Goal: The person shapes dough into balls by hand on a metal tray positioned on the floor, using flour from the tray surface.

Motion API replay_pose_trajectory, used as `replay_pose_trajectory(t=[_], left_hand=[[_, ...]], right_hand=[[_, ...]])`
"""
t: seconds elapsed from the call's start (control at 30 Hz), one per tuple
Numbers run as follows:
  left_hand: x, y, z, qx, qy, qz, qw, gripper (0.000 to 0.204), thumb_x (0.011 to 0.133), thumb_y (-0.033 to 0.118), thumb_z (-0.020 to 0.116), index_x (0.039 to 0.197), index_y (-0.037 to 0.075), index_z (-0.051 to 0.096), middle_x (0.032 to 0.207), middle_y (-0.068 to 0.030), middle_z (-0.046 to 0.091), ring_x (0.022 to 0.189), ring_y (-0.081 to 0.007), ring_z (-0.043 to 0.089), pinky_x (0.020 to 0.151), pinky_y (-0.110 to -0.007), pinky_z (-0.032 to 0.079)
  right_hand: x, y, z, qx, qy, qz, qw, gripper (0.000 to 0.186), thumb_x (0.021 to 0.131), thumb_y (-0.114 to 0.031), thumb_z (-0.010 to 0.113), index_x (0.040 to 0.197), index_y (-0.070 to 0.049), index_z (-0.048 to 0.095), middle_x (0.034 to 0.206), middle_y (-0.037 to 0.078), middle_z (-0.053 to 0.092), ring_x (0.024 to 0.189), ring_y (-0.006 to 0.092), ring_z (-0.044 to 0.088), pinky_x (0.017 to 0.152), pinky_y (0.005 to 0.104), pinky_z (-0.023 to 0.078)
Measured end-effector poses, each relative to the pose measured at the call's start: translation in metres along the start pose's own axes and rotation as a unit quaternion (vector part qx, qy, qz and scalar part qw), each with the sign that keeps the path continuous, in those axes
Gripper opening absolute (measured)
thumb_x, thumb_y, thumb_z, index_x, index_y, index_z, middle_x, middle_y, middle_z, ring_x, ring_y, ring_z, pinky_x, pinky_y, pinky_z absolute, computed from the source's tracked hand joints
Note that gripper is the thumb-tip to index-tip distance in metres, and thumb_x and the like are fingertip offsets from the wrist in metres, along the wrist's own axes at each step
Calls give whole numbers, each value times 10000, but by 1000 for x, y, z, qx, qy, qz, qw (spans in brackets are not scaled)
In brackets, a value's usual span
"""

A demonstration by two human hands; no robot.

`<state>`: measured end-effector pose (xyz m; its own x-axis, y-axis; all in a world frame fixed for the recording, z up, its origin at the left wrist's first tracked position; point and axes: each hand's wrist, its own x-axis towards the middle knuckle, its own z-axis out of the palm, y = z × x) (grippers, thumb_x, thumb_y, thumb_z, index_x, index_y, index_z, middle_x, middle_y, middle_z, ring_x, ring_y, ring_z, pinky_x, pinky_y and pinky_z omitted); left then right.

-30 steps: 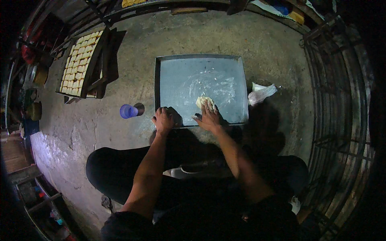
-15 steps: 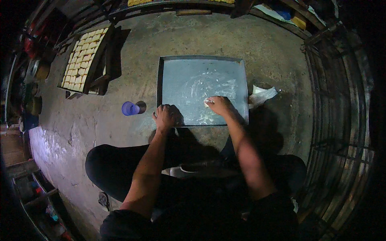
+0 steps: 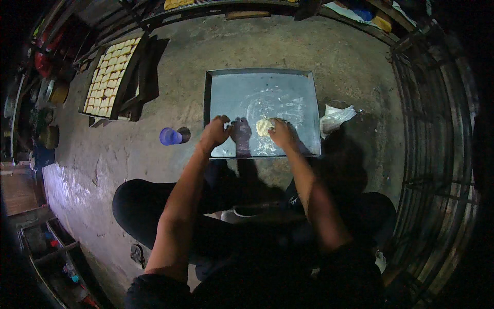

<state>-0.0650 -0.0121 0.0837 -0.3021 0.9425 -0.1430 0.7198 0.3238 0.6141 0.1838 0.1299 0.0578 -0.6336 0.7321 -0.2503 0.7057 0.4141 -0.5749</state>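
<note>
A shallow metal tray [image 3: 231, 87] with raised sides lies on the floor in front of me, its grey base smeared with white streaks and specks. A pale cream lump [image 3: 264, 126] rests on its near half; whether it is dough or a wad of something soft, I cannot tell. At the lump's right edge, my right hand [image 3: 281, 134] has its fingers closed on it. My left hand [image 3: 216, 131] hovers over the tray's near left part, fingers loosely bent and apart, nothing visible in them. It casts a shadow on the base.
Left of the tray stands a purple plastic cup [image 3: 170, 136]. To its right lies a white plastic bag [image 3: 336, 119]. A tilted tray of pale bread pieces [image 3: 109, 77] leans at the far left. Dark slatted racks [image 3: 437, 149] line the right side; a divided wooden box [image 3: 56, 255] sits lower left.
My left hand has left the tray's near edge and moved up and right over the base. The cream lump, mostly covered by my right hand before, now shows more fully.
</note>
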Motion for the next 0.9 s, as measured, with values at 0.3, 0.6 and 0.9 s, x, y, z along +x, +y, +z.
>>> replay_pose_trajectory(t=[0.3,0.6,0.9], left_hand=[[-22,21,74,-88,-114,17,989,369,854,230,675,1129,-13,630,1114,-242,650,1023,-390,640,884,-431,513],[-6,42,79,-167,-51,-61,983,370,889,193,680,1164,-43,604,1135,-200,653,946,-292,678,823,-361,537],[21,51,87,-449,-82,-116,882,276,964,227,619,1058,-32,631,858,-68,653,787,-119,603,664,-290,500]], right_hand=[[17,19,27,-140,3,-72,987,595,771,-214,723,1317,-69,535,1306,172,555,1241,326,511,1044,423,412],[15,21,-2,-33,8,-118,992,328,736,-241,728,1004,-58,678,1010,147,691,910,326,657,809,430,511],[-2,-4,-19,509,-85,70,854,464,862,-144,714,1289,-52,555,1063,80,666,911,145,636,739,272,504]])
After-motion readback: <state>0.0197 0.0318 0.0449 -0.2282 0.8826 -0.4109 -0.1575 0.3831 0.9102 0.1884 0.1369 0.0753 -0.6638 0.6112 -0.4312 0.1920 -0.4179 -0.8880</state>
